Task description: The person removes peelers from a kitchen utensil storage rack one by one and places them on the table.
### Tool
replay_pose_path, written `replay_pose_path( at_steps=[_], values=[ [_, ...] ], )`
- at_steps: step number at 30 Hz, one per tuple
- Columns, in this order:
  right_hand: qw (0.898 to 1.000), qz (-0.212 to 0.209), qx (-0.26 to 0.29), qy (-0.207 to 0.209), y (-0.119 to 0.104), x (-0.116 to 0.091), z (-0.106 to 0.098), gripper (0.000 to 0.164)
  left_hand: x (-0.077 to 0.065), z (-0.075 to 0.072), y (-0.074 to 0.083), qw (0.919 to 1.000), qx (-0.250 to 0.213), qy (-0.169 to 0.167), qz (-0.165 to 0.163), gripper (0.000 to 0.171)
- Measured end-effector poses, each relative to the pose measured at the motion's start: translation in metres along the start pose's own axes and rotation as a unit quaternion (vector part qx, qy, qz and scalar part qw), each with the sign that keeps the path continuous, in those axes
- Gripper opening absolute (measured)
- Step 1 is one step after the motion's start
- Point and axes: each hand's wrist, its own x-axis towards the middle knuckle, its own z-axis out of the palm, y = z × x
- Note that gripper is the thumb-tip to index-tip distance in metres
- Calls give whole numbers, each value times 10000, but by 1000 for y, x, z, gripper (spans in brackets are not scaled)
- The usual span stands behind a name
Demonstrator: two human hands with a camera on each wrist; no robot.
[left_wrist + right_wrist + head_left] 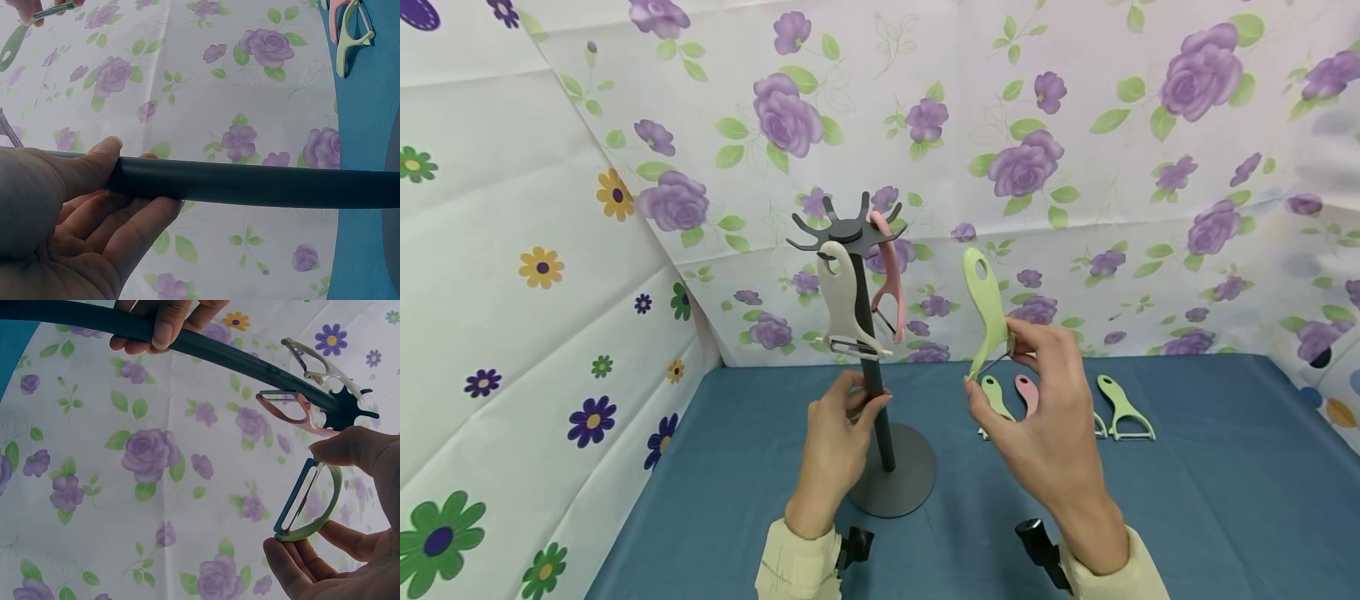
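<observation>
The step in hand is judged to be the hanging of a light-green, plastic-looking Y-shaped peeler (988,304) on a dark grey stand with a round base, a slender pole and a crown of upturned hooks (884,437). The peeler is aloft to the right of the stand, well apart from the hooks and above the blue cloth-covered surface (715,500). Its long axis runs near upright in the head view: the holed handle end points up and leans slightly left, towards the stand, while the blade end points down. The right hand (1052,417) pinches the blade end between thumb and fingers, leaving the handle hole unobstructed. The left hand (837,433) grips the pole below the hooks, thumb to one side and fingers to the other. An off-white Y-shaped peeler (842,300) and a pink Y-shaped peeler (891,279) hang from the crown, blade ends down. Further peelers, green and pink, lie on the surface beyond the right hand, partly hidden by it. In this assessment, the next move calls for carrying the handle leftward, aligning its hole with a bare hook tip and lowering it on, with the pole held steady.
</observation>
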Motion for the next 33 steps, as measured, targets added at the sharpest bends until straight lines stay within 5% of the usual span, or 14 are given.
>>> replay_pose_path(
  at_steps=[33],
  values=[
    [9993, 313, -194, -43, 22, -7, -6, 72, -2, 3, -1, 9999, 0, 75, 79, 18]
  ],
)
